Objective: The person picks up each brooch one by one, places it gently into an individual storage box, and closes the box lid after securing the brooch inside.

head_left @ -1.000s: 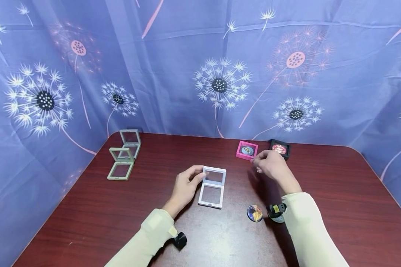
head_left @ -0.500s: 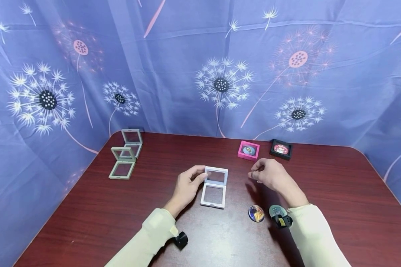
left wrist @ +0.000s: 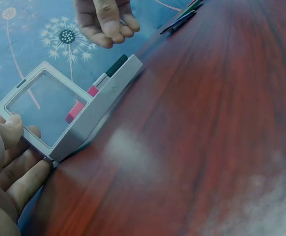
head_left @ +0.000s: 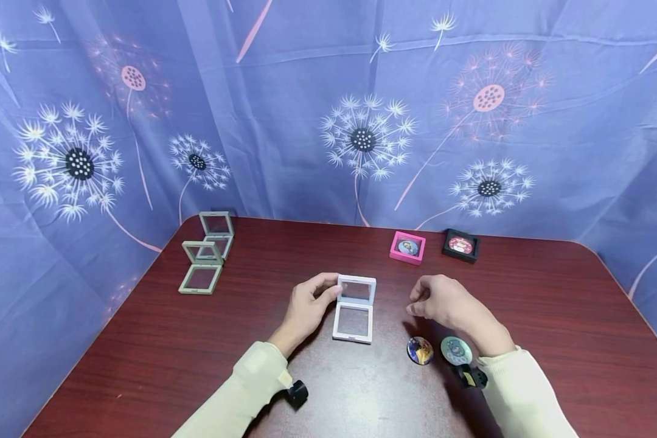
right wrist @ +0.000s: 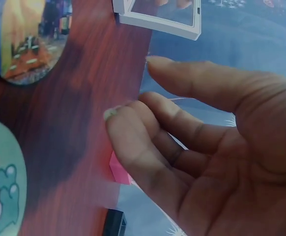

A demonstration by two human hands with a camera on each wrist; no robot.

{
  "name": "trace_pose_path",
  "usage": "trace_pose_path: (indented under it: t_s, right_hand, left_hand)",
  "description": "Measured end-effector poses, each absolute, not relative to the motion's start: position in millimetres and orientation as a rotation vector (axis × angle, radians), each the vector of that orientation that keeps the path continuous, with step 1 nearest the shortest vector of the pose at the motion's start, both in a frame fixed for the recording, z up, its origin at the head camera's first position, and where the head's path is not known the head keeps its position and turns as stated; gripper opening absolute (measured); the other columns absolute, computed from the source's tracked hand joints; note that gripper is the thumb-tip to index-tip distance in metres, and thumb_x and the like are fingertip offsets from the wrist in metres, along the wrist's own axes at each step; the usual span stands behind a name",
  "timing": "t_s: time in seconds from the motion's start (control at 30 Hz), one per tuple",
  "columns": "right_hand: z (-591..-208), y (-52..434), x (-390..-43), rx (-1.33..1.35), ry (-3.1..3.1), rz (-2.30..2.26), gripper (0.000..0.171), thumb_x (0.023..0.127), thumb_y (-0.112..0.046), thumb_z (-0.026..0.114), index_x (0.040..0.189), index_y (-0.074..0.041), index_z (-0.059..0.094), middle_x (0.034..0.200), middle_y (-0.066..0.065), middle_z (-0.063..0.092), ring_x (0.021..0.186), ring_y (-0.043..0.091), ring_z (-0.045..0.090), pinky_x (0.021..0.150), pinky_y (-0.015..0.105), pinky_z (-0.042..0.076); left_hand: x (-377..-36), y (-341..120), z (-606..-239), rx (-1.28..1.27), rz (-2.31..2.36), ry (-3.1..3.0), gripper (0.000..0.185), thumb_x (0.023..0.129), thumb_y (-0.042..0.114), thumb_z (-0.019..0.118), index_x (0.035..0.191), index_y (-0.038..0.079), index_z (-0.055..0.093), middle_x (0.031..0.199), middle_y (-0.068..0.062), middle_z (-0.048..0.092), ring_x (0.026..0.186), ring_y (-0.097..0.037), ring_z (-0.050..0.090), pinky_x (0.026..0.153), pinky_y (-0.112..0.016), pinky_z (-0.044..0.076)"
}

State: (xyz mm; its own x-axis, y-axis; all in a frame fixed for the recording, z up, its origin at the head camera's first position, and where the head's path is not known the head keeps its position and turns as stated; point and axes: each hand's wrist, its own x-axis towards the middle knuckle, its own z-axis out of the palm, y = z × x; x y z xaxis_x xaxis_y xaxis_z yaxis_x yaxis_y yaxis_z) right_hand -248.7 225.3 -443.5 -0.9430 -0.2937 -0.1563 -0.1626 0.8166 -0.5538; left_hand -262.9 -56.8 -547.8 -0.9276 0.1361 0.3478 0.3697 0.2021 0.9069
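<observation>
An open white frame case (head_left: 353, 307) lies at the middle of the dark red table (head_left: 525, 316), its clear lid tilted up. My left hand (head_left: 324, 289) pinches the left edge of that lid; the left wrist view shows the case (left wrist: 59, 105) with my fingers (left wrist: 15, 152) behind it. My right hand (head_left: 420, 300) hovers just right of the case, fingers loosely curled, holding nothing. Beneath it lie two round badges, a colourful one (head_left: 419, 351) and a teal one (head_left: 456, 350). In the right wrist view the empty hand (right wrist: 148, 96) hangs above the colourful badge (right wrist: 27, 39).
A pink case (head_left: 407, 247) and a black case (head_left: 460, 245), each with a badge inside, sit at the far right. Two open green cases (head_left: 199, 269) (head_left: 216, 231) stand at the far left corner. A blue dandelion-print curtain (head_left: 328, 109) surrounds the table.
My right hand has drawn back from the pink case toward me and now hovers above the two badges. My left hand has kept its hold on the white case's lid.
</observation>
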Motion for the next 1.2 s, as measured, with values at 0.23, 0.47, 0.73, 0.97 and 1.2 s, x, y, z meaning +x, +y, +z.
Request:
trace_pose_path:
  t_s: [0.23,0.47,0.73,0.97,1.2]
  right_hand:
    - [-445,226,-240,-0.405,2.732,-0.74,0.02,0.085,-0.005,0.086,0.088,-0.009,0.066,0.08,-0.003,0.067,0.072,0.014,0.06,0.067,0.035,0.052]
    - [-448,225,-236,-0.407,2.71,-0.665,0.027,0.082,-0.013,0.092,0.09,-0.008,0.067,0.081,-0.001,0.063,0.072,0.014,0.058,0.068,0.034,0.052]
    - [-454,224,-232,-0.507,2.719,-0.592,0.031,0.076,-0.008,0.095,0.09,-0.009,0.067,0.079,-0.003,0.061,0.073,0.013,0.056,0.07,0.034,0.054]
    - [-457,222,-227,-0.554,2.718,-0.561,0.035,0.073,-0.007,0.097,0.089,-0.01,0.065,0.076,-0.004,0.058,0.071,0.012,0.054,0.068,0.034,0.054]
    - [-458,221,-224,-0.586,2.725,-0.522,0.033,0.067,0.0,0.09,0.083,-0.012,0.064,0.07,-0.007,0.056,0.067,0.011,0.052,0.066,0.031,0.052]
  left_hand:
    - [-262,-56,-546,-0.505,-1.789,-2.298,0.021,0.1,0.011,0.075,0.121,0.007,0.078,0.105,-0.002,0.08,0.099,-0.02,0.076,0.088,-0.025,0.058]
    - [-260,-56,-543,-0.49,-1.781,-2.325,0.023,0.099,0.009,0.076,0.122,0.005,0.077,0.106,-0.003,0.08,0.099,-0.017,0.075,0.088,-0.025,0.059]
    - [-260,-56,-544,-0.501,-1.786,-2.325,0.025,0.098,0.007,0.077,0.123,0.003,0.077,0.107,-0.005,0.08,0.099,-0.018,0.075,0.088,-0.026,0.059]
    - [-261,-56,-544,-0.502,-1.792,-2.333,0.025,0.098,0.008,0.077,0.123,0.005,0.077,0.107,-0.004,0.08,0.099,-0.017,0.075,0.088,-0.026,0.059]
    - [-260,-57,-544,-0.506,-1.795,-2.337,0.026,0.098,0.009,0.077,0.124,0.004,0.077,0.108,-0.004,0.08,0.1,-0.019,0.075,0.089,-0.027,0.059]
